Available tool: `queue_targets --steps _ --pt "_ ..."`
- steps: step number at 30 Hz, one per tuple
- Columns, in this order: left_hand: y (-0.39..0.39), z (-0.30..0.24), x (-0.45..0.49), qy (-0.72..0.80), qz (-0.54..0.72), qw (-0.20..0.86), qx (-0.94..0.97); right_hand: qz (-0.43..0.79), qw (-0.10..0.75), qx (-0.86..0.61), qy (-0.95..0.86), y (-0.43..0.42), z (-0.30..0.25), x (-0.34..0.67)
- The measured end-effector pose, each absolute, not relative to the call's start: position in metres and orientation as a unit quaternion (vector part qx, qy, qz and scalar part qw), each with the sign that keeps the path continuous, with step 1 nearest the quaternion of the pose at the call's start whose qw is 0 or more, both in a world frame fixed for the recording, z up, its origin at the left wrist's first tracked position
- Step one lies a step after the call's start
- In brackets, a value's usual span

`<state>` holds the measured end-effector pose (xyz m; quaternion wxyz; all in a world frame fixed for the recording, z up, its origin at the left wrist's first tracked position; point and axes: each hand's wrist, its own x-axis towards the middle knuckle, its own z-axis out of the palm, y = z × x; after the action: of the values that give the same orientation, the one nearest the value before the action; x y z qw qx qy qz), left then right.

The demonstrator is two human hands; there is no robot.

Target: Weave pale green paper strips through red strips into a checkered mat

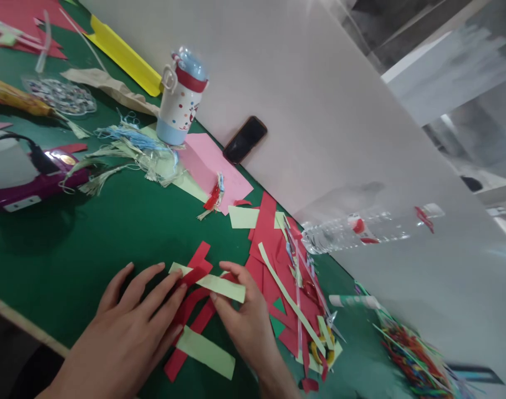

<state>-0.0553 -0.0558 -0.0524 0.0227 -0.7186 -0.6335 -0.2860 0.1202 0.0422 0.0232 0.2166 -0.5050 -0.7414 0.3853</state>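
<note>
Crossed red paper strips (200, 257) and a pale green paper strip (223, 286) lie interlaced on the green table. My left hand (130, 332) rests flat at their left side, fingers spread, the index fingertip on the crossing. From the right, my right hand (248, 318) pinches the pale green strip's right end between thumb and index finger. A red strip curves up beneath it. Another pale green strip (207, 354) crosses a red strip nearer to me, beside my left little finger.
Right of my hands is a pile of red paper strips (269, 260) with yellow-handled scissors (319, 354). A plastic bottle (373, 228) and a phone (245, 139) lie along the white surface. Farther back stand a water bottle (182, 102) and a purple device (36, 185).
</note>
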Motion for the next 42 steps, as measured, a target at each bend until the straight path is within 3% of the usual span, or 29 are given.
queue_targets --steps 6,10,13,18,21,24,27,29,32,42 --pt "-0.056 -0.053 -0.055 -0.632 -0.278 0.025 -0.723 0.382 0.222 -0.506 -0.741 0.017 0.016 0.142" --pt "-0.056 -0.052 -0.056 -0.625 -0.268 0.032 -0.732 0.302 0.216 -0.366 -0.853 0.013 0.027 0.150" --pt "-0.057 -0.051 -0.056 -0.626 -0.260 0.034 -0.735 0.241 0.188 -0.283 -0.909 0.015 0.035 0.159" --pt "-0.057 -0.048 -0.056 -0.630 -0.236 0.015 -0.740 0.192 0.112 -0.269 -0.937 0.020 0.047 0.169" --pt "-0.058 -0.047 -0.058 -0.630 -0.238 0.011 -0.739 0.251 0.074 -0.214 -0.941 0.024 0.060 0.165" --pt "-0.058 -0.046 -0.060 -0.627 -0.247 0.014 -0.739 0.410 0.059 -0.217 -0.884 0.034 0.071 0.156" --pt "-0.058 -0.044 -0.060 -0.621 -0.246 0.010 -0.744 0.509 0.125 -0.265 -0.809 0.052 0.065 0.145" --pt "-0.057 -0.042 -0.059 -0.625 -0.241 -0.005 -0.743 0.449 0.172 -0.335 -0.810 0.065 0.051 0.138" --pt "-0.056 -0.041 -0.055 -0.639 -0.275 -0.022 -0.718 0.354 0.135 -0.379 -0.845 0.079 0.031 0.131" --pt "-0.054 -0.042 -0.062 -0.626 -0.251 0.038 -0.738 0.229 0.067 -0.307 -0.921 0.077 0.020 0.127"
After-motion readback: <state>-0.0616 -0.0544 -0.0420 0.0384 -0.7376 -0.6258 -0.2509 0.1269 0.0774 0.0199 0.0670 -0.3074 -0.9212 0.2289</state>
